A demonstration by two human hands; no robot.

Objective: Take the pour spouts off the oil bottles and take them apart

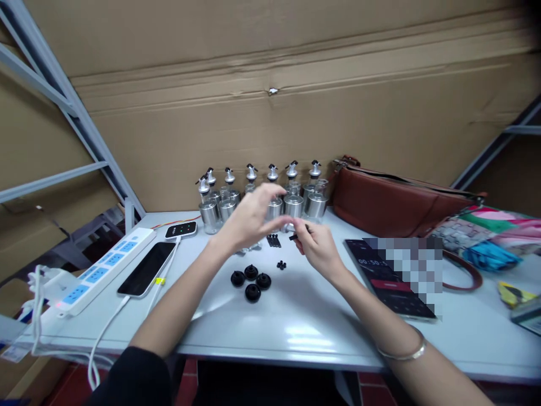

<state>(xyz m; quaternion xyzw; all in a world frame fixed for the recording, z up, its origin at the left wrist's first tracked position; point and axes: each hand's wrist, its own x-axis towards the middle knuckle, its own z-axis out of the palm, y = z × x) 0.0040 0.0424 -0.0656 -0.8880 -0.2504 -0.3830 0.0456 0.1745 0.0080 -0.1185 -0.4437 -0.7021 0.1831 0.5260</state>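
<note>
My right hand [316,250] is closed in a pinch on a small black part [293,237], one end of which sticks out past the fingers. Over the table's middle, my left hand [253,214] is held with thumb and fingers apart; its thumb tip meets or nearly meets my right fingertips. Below the hands lie several round black caps [252,292], a cluster of tiny black pieces [281,264] and a row of short black parts [274,241]. Behind stand glass bottles with metal sleeves [208,213], several with silver and black pour spouts [292,168]. My left hand partly hides them.
A brown leather bag [389,197] sits at the back right, near a large phone with a timer [380,270]. On the left are a power strip [110,268], a black-screened phone [147,269], a small device [181,229] and white cables [99,344]. Cardboard [211,118] stands behind.
</note>
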